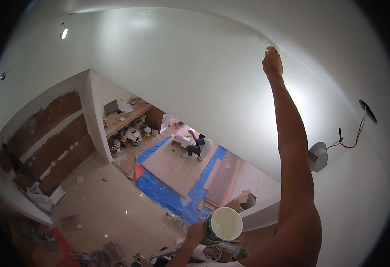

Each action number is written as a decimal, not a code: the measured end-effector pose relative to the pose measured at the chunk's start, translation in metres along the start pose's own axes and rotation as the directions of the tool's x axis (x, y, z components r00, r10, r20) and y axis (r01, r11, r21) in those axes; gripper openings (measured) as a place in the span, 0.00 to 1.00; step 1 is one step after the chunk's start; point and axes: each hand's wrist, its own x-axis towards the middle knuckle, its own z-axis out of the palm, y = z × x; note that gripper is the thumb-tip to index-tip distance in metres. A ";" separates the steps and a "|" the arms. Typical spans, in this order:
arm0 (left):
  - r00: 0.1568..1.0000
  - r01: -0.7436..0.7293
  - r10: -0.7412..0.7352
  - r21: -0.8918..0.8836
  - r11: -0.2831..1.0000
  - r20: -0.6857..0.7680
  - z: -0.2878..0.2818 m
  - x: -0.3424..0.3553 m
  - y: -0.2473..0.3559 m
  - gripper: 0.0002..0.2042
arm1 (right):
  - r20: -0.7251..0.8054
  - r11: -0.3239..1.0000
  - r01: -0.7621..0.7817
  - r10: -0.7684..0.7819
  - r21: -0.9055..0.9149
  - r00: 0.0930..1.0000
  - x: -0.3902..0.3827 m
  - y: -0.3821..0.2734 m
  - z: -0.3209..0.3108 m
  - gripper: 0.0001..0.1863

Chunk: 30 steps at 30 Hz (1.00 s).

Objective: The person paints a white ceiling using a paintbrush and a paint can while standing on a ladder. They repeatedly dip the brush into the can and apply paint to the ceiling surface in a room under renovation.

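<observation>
Seeming heavy, the bucket (pixel 210 226) is aptly edge-held by the left hand (pixel 196 232), an unclear pale item (pixel 274 46) by the right hand (pixel 273 62).

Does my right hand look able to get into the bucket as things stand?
Probably yes: your right hand is raised well away, but the bucket is uncovered, and your left hand holds its side, clear of the opening.

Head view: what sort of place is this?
Probably an interior under renovation: blue sheeting spread out below, a patchy brown-and-white wall, and a round light fitting, apparently unmounted.
</observation>
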 end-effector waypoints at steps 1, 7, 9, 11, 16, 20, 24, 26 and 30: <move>1.000 0.000 0.000 -0.003 1.000 0.004 0.000 0.000 0.001 0.08 | -0.011 1.000 -0.005 0.005 -0.005 1.000 0.000 0.006 -0.003 0.14; 0.999 -0.045 0.045 0.029 0.999 -0.003 0.001 0.000 -0.001 0.11 | -0.060 0.996 -0.079 0.076 -0.040 0.995 -0.008 0.022 -0.029 0.14; 0.999 -0.047 0.047 0.021 0.999 -0.006 0.000 0.001 0.001 0.11 | -0.096 0.984 -0.171 0.165 -0.058 0.982 -0.017 0.015 -0.041 0.14; 0.999 -0.041 0.041 0.000 0.999 0.001 -0.003 0.003 0.003 0.11 | -0.177 0.989 -0.090 0.110 0.115 0.978 -0.027 0.009 -0.041 0.14; 1.000 -0.005 0.005 0.003 1.000 0.010 0.003 0.007 -0.001 0.11 | -0.126 0.760 -0.085 0.216 0.645 0.968 -0.039 -0.031 -0.019 0.14; 0.999 0.026 -0.025 -0.041 0.999 0.043 -0.005 0.003 0.010 0.10 | 0.088 0.235 -0.152 0.264 0.960 0.961 -0.006 -0.045 0.029 0.14; 0.996 0.019 -0.019 -0.006 1.000 0.090 0.007 0.005 -0.002 0.09 | 0.229 0.028 -0.238 0.187 0.971 0.955 0.031 -0.087 0.071 0.14; 0.994 0.016 -0.014 -0.019 1.000 0.107 0.000 0.003 0.004 0.09 | 0.229 0.017 -0.235 0.169 0.972 0.959 0.045 -0.105 0.090 0.14; 0.996 0.038 -0.036 -0.020 0.999 0.087 0.002 0.002 0.003 0.09 | 0.184 -0.013 -0.185 0.197 0.983 0.963 0.075 -0.131 0.122 0.15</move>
